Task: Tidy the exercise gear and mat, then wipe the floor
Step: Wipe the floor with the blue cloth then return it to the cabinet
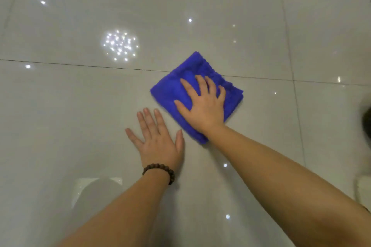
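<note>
The right hand (202, 102) lies flat on a blue cloth (192, 78), with the fingers spread and straight, so it presses the cloth down and does not pinch it. The cloth is folded into a thick square and it sits on the tiled floor (80, 106), turned like a diamond, with its far corner across the dark grout line (80, 64) that runs from left to right. A flat palm on a folded pad is, I think, chosen because it spreads the pressure over the whole cloth and lets it slide on the glossy tile.

The left hand (158, 140) is also open, palm down on the bare tile just beside the near corner of the cloth, but apart from it. It holds nothing; it seems to carry the body weight while the person leans forward. A bracelet of dark wooden beads (159, 171) is around this wrist.

No mat or exercise gear is visible here, so I judge that the tidying part is done and the wiping step is in hand. The floor reflects many small ceiling lights (120, 45), and I cannot tell which parts are already wiped.
</note>
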Demonstrator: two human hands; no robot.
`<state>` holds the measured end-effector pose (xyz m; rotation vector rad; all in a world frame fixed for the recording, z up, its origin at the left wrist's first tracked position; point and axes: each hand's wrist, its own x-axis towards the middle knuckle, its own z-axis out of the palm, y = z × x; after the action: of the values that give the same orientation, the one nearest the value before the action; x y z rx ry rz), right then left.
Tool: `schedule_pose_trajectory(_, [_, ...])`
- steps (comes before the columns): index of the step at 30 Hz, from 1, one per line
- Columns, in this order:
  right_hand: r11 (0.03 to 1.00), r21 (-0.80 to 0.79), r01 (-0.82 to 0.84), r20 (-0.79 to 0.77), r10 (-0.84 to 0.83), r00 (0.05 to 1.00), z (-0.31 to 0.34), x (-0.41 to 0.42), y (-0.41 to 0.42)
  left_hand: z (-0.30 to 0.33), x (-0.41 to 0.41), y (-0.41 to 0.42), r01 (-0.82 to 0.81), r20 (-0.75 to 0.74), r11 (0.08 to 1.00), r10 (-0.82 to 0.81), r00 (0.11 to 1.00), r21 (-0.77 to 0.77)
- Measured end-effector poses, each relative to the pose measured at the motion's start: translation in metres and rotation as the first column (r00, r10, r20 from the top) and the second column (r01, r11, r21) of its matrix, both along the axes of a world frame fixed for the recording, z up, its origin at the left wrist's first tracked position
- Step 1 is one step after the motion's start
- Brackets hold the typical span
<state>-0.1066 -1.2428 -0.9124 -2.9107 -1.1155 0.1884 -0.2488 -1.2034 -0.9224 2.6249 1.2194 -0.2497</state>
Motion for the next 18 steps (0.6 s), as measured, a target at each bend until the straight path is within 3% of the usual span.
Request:
schedule_pose_trajectory(2, [0.998,0.023,0.063,0.022,-0.064,0.998,0.001,0.034,-0.037,0.000,-0.001,0.001,0.001,-0.005,1.000,-0.001,1.000,-0.009])
schedule_pose_trajectory(4, [0.910,0.035,0.414,0.038,-0.415,0.909,0.003,0.075,-0.092,0.002,-0.001,-0.001,0.012,-0.038,1.000,-0.012,0.999,-0.015])
schedule_pose_trajectory(6, [0.639,0.045,0.768,-0.044,-0.767,0.640,0.010,0.099,-0.135,0.002,-0.001,-0.002,0.009,-0.070,1.000,-0.011,0.997,-0.026])
schedule_pose_trajectory(7, [0.499,0.044,0.866,-0.066,-0.863,0.501,0.010,0.098,-0.139,0.003,0.000,-0.002,0.003,-0.076,1.000,-0.005,0.997,-0.027])
schedule_pose_trajectory(8, [0.422,0.049,0.905,-0.063,-0.903,0.424,0.008,0.088,-0.128,0.003,0.000,-0.001,-0.002,-0.074,1.000,-0.001,0.997,-0.029])
schedule_pose_trajectory(9, [0.451,0.071,0.890,-0.058,-0.888,0.455,0.007,0.071,-0.109,0.004,0.001,0.000,-0.001,-0.073,0.999,-0.002,0.997,-0.036])
schedule_pose_trajectory(10, [0.574,0.108,0.812,-0.040,-0.813,0.580,0.007,0.049,-0.086,0.005,0.001,0.000,0.005,-0.081,0.999,-0.009,0.997,-0.049])
schedule_pose_trajectory(12, [0.851,0.100,0.516,-0.017,-0.517,0.856,0.006,-0.003,-0.044,0.008,0.003,0.001,0.011,-0.084,0.997,-0.018,0.996,-0.077])
schedule_pose_trajectory(13, [0.926,0.064,0.371,-0.032,-0.370,0.928,0.006,-0.029,-0.035,0.009,0.003,0.002,0.006,-0.077,0.996,-0.013,0.997,-0.091])
schedule_pose_trajectory(15, [0.963,0.016,0.268,-0.062,-0.266,0.962,0.007,-0.055,-0.049,0.009,0.002,0.003,0.024,-0.077,0.995,-0.031,0.997,-0.098])
schedule_pose_trajectory(18, [0.902,-0.028,0.431,-0.069,-0.432,0.899,0.009,-0.054,-0.122,0.010,0.000,0.002,0.040,-0.086,0.996,-0.046,0.995,-0.077])
